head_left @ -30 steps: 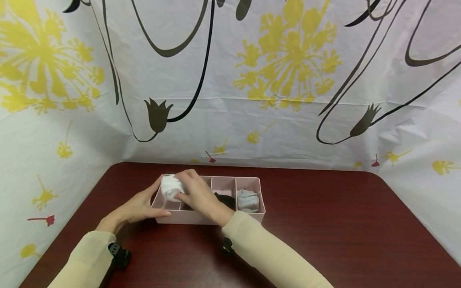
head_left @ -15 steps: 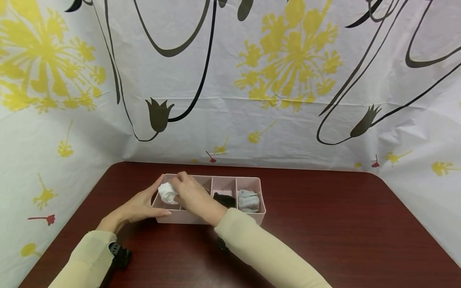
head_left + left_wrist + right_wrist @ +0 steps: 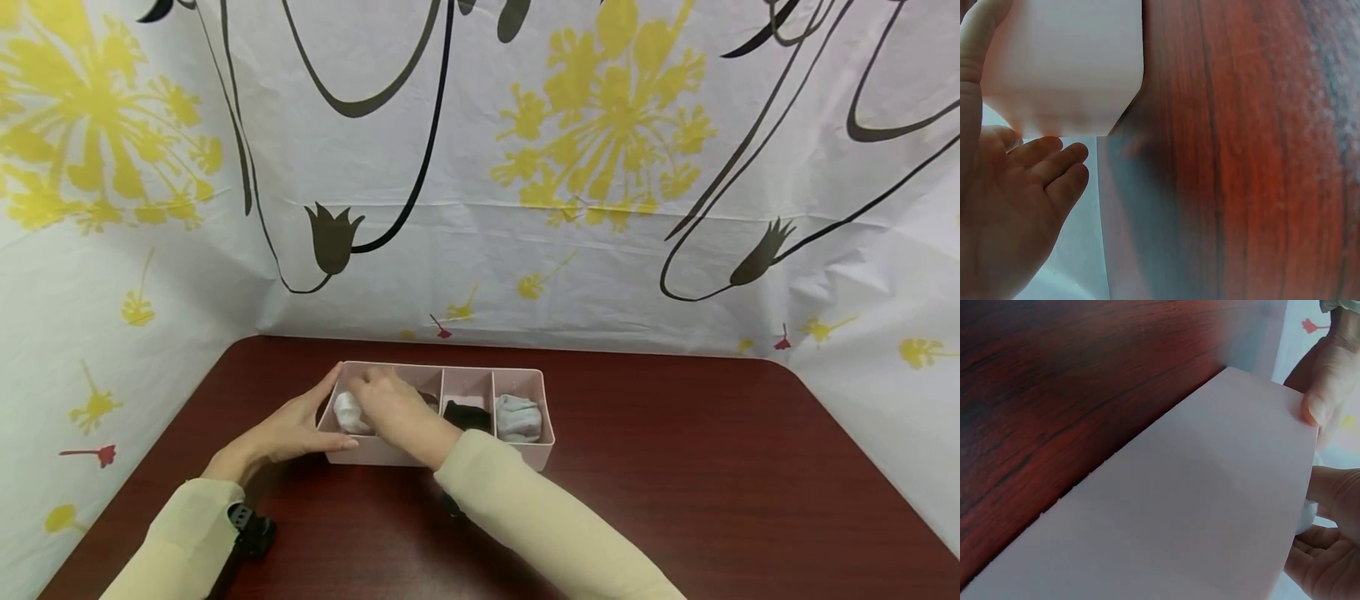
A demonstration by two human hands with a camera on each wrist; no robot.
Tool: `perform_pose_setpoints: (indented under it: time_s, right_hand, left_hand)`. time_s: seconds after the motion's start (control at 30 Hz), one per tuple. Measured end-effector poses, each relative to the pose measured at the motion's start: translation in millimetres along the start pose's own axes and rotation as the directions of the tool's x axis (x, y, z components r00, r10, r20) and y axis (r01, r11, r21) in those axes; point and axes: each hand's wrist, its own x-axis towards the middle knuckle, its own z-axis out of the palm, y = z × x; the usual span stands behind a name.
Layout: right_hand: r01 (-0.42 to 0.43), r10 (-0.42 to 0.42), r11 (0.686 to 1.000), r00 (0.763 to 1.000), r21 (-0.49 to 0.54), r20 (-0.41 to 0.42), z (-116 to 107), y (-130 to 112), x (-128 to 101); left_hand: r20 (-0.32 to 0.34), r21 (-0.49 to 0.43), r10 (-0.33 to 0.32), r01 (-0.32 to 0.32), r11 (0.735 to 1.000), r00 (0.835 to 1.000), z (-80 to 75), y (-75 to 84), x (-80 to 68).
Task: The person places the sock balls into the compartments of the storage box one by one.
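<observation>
A pink divided box [image 3: 525, 379] stands on the dark red table [image 3: 675, 467]. My left hand [image 3: 307, 423] lies flat against the box's left end, thumb along the front wall; the left wrist view shows the palm [image 3: 1016, 206] beside the pink wall [image 3: 1066, 62]. My right hand [image 3: 382, 402] reaches down into the leftmost compartment, fingers curled over a rolled white sock [image 3: 345, 412]. In the right wrist view a sliver of the white sock [image 3: 1305, 515] shows beside the fingers [image 3: 1329, 550]. Further right, the box holds a black sock [image 3: 467, 414] and a pale grey sock [image 3: 517, 418].
A white sheet with yellow flowers and black stems [image 3: 480, 167] hangs close behind and round the sides of the table. Dark wood stretches to the right of the box [image 3: 712, 433] and in front of it [image 3: 360, 517].
My right hand has lowered the white sock from above the box's rim down into the leftmost compartment. The left hand has stayed against the box's end.
</observation>
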Motion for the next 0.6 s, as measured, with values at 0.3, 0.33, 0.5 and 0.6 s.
perform_pose_setpoints:
  time_s: [0.3, 0.33, 0.5, 0.6]
  right_hand:
    - [0.016, -0.010, 0.992, 0.999, -0.125, 0.053, 8, -6, 6]
    - [0.022, -0.015, 0.991, 0.998, -0.135, 0.054, 8, -6, 6]
    - [0.054, -0.050, 0.991, 0.998, -0.123, 0.040, 10, -4, 4]
    - [0.074, -0.074, 0.994, 0.997, -0.075, 0.010, 12, -2, 1]
  left_hand:
    - [-0.004, -0.012, 0.030, -0.030, 0.999, 1.000, 0.0, 1.2, 1.4]
    - [-0.005, -0.013, 0.031, -0.031, 0.999, 0.999, -0.2, 1.6, 1.5]
    - [-0.003, -0.011, 0.014, -0.014, 1.000, 1.000, -0.2, 2.2, 0.9]
    - [0.000, -0.008, -0.001, 0.001, 1.000, 1.000, 0.3, 2.0, -0.9]
